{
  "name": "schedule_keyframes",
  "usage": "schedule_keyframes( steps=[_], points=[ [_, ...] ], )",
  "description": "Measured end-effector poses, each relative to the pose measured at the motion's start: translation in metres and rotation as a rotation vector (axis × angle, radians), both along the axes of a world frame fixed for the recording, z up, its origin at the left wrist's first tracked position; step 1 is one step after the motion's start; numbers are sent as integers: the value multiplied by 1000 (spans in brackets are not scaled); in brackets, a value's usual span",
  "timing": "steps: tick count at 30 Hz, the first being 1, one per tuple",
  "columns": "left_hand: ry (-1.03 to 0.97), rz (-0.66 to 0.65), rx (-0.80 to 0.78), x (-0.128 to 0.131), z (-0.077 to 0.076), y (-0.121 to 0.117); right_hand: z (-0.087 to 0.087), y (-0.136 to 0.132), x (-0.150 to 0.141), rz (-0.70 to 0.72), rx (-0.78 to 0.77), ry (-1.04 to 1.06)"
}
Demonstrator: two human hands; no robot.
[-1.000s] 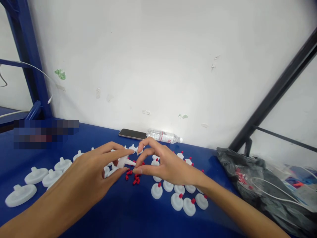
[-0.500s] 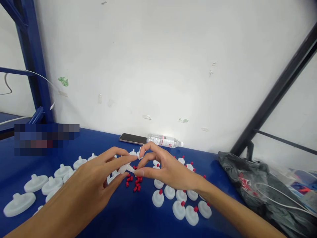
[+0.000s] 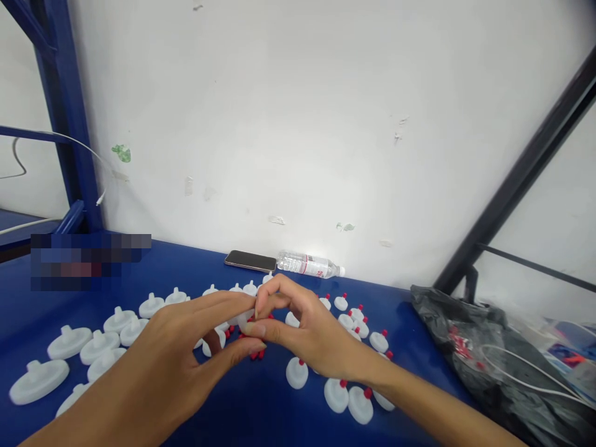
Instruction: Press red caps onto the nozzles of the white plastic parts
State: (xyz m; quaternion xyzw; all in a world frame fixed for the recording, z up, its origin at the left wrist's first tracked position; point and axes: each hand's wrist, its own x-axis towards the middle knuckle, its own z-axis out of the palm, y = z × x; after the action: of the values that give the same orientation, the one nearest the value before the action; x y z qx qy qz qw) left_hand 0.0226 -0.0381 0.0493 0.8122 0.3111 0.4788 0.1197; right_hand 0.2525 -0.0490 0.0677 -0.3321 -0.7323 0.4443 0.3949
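Observation:
My left hand (image 3: 181,347) has its thumb and fingers closed on a white disc-shaped piece with a short spout (image 3: 243,318), mostly hidden by the fingers. Against that same piece, the thumb and bent index finger of my right hand (image 3: 310,326) are pinched; whether a small red cap is between them cannot be made out. Loose red caps (image 3: 257,355) lie on the blue table under the hands. Several uncapped white discs (image 3: 69,343) spread out on the left, spouts up. At right, several white discs (image 3: 361,405) carry red caps on their spouts.
A phone (image 3: 250,261) and a clear plastic bottle (image 3: 308,264) lie along the wall at the table's back. A dark plastic bag (image 3: 493,360) with red bits in clear film sits at the right. A blue post (image 3: 77,124) rises at the left.
My right hand has shifted slightly left and down, and its fingertips have closed in around the white disc. The spout that showed between the hands is now covered.

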Motion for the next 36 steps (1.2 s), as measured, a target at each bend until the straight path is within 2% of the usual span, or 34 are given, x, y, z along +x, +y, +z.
schedule_keyframes(
  steps=[2, 4, 7, 10, 14, 17, 21, 24, 26, 28, 30, 33, 36],
  points=[
    [-42, 6, -72, 1, 4, 0, 1, 1, 2, 14, 24, 4],
    [-80, 54, -101, 1, 6, 0, 2, 2, 5, -16, 112, -32],
    [-112, 112, -125, -1, 6, -1, 1, 1, 9, -103, 394, -190],
    [-115, 116, -117, -4, 1, -1, -5, -1, 9, -132, 662, -362],
    [-77, 120, -78, -10, -13, 3, -17, -1, 6, -109, 859, -470],
    [-48, 89, -106, -12, -21, 4, -24, 0, 5, -125, 989, -510],
    [-3, -21, -302, -7, -22, 1, -23, 0, 5, -160, 1128, -420],
    [2, 18, -399, -3, -16, 2, -9, 3, 10, -190, 1039, -349],
    [10, 139, -312, -3, -10, 5, 4, 9, 19, -264, 897, -352],
    [36, 253, -164, -6, -5, 9, 16, 20, 32, -384, 724, -487],
    [78, 291, -86, -9, -2, 13, 21, 34, 49, -543, 539, -727],
    [150, 268, -111, -13, -2, 17, 13, 59, 74, -682, 354, -939],
    [207, 275, -141, -14, -4, 19, -3, 79, 95, -638, 266, -983]
  ],
)
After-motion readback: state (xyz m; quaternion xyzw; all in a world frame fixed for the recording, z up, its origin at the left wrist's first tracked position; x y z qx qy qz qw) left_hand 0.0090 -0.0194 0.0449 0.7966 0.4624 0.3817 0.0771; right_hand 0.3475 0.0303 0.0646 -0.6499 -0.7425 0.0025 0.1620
